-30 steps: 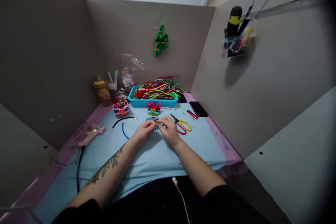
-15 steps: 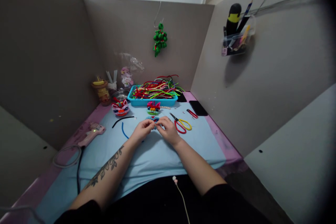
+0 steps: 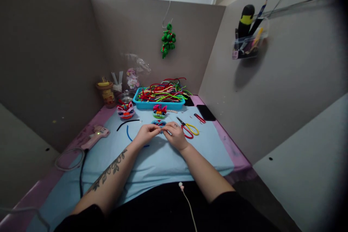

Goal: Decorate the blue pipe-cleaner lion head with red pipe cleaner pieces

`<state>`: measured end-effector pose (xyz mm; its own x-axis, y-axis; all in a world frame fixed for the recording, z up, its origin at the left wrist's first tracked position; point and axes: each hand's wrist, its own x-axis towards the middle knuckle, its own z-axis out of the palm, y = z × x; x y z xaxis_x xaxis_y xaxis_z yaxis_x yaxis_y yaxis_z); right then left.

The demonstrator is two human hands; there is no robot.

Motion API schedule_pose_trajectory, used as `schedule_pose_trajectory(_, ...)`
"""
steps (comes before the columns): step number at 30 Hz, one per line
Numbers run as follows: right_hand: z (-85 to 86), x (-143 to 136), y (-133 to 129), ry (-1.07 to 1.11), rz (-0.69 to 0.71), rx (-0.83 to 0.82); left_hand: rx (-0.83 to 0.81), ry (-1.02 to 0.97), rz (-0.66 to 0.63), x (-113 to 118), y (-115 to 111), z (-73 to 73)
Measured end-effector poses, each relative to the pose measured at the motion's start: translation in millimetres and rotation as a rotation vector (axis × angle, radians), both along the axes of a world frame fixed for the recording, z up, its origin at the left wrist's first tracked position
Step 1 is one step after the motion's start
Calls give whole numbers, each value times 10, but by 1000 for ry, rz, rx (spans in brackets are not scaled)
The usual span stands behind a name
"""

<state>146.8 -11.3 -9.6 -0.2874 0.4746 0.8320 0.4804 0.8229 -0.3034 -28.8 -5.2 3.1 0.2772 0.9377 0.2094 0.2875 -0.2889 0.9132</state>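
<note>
Both hands meet over the light blue cloth, fingertips pinched together on a small blue fuzzy piece (image 3: 158,123) that is mostly covered by the fingers. My left hand (image 3: 148,134) closes on it from the left, my right hand (image 3: 174,135) from the right. Just behind stands a pink, orange and green fuzzy head figure (image 3: 159,111); a red and pink one (image 3: 125,110) sits further left. Scissors (image 3: 189,128) with red and yellow handles lie right of my right hand. A black strip (image 3: 127,123) and a blue strip (image 3: 128,133) curve left of my left hand.
A blue tray (image 3: 159,105) of coloured fuzzy stems stands at the back. Right are a red cutter (image 3: 199,118) and a black phone (image 3: 206,112). A pink glue gun (image 3: 95,137) with its cable lies left. Behind are a jar (image 3: 108,95) and a metal bowl (image 3: 125,98).
My left hand has shifted slightly left and lower, showing more of the blue fuzzy piece and the blue strip's far end. The whole view has tilted a little.
</note>
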Motion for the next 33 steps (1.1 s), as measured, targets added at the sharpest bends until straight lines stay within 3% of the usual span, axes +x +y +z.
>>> schedule_pose_trajectory(18, -128, -49, 135, -120, -23, -73, 130, 192, 83, 71, 68, -175)
schedule_pose_trajectory(29, -152, -89, 141, -129, -99, -71, 59, 83, 135, 148, 66, -186)
schedule_pose_trajectory(33, -132, -93, 128, -16, -79, -135, 59, 70, 130, 145, 74, -178)
